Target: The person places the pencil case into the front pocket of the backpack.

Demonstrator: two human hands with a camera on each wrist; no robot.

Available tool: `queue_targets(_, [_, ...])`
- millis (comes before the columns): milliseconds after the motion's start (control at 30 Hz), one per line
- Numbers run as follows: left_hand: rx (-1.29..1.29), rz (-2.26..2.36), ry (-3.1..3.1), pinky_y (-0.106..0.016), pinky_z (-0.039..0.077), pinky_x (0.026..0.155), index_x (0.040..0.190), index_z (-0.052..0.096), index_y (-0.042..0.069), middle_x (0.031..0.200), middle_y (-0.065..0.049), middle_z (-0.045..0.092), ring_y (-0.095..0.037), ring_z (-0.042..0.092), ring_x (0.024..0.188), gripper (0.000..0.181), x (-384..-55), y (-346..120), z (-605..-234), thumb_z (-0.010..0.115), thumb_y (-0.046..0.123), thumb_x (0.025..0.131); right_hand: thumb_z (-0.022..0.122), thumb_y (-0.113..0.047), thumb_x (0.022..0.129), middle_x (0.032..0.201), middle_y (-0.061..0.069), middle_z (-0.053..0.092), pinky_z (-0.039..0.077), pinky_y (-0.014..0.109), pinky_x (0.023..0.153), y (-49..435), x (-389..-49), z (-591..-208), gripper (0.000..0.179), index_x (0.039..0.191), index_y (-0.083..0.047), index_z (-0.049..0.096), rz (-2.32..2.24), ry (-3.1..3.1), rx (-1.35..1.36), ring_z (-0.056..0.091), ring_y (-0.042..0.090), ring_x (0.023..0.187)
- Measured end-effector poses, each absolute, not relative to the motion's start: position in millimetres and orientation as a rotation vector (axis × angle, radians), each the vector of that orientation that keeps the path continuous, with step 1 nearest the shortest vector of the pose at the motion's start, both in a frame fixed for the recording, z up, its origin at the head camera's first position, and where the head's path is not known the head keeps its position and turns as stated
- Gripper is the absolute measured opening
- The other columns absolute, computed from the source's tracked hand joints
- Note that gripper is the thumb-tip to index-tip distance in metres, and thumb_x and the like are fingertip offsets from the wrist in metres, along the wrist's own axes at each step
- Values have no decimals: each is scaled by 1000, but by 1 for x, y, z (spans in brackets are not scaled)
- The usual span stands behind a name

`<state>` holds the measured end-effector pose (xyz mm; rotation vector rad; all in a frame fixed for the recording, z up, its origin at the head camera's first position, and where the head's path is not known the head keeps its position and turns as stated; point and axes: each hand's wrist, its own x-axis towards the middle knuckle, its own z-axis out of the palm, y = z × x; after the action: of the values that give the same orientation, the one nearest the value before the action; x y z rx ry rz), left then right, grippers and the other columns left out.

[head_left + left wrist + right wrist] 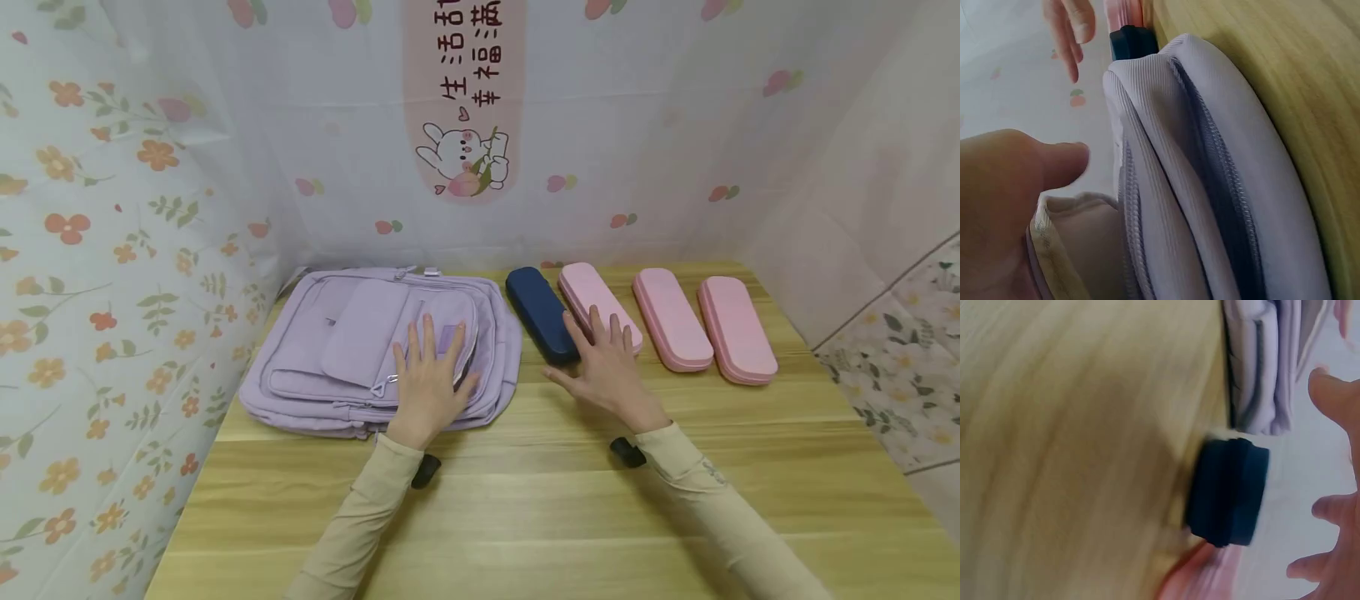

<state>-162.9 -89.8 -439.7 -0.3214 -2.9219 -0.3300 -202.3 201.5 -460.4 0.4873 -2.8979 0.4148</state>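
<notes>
A lilac backpack (360, 333) lies flat at the left of the table, its front pocket partly unzipped. Over its right part my left hand (431, 387) spreads its fingers, holding nothing; in the left wrist view the thumb is apart from the fabric. To the right of the bag lies a navy blue zip case (534, 304), shaped like a pencil case. My right hand (609, 375), fingers spread, hovers near its front end and partly covers a pink case (587, 287). The right wrist view shows a gap between this hand and the navy case (1225, 490).
Two more pink cases, one (672, 321) beside the other (738, 333), lie at the right of the wooden table (525, 517). A printed cloth (637, 125) hangs behind the table, and a floral cloth (97, 333) hangs at the left.
</notes>
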Motion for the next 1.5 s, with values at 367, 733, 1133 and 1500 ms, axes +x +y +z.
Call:
queue_targets(367, [-394,-412,-2754,-67,34,111,153,46,15,156,-32,36,-57,36,141,64,-163,-93,-448,67,36,96,77,-54,83,155,40,29,29,75,108,193,-207,-479,100,158,-7,32,485,-2832,494,31,69,134])
queue_targets(733, [-468,-563,-2485,-52,55,93,127,71,7,125,-20,70,-44,67,114,35,-166,-91,-455,70,19,94,84,-27,84,126,40,54,45,61,94,185,-214,-492,82,144,11,44,699,-2664,365,53,55,111])
queue_targets(1133, [-501,-767,-2387,-45,60,77,119,70,-3,109,-22,75,-38,75,92,27,-169,-96,-450,68,7,95,85,-33,82,116,36,60,51,57,88,180,-221,-494,80,132,19,48,879,-2742,149,63,49,102])
queue_targets(1500, [-420,-883,-2305,-46,60,78,115,72,-7,105,-25,75,-39,74,93,25,-172,-105,-435,68,7,94,82,-35,82,114,36,64,51,57,88,181,-220,-491,78,130,18,51,1001,-2677,19,65,50,100])
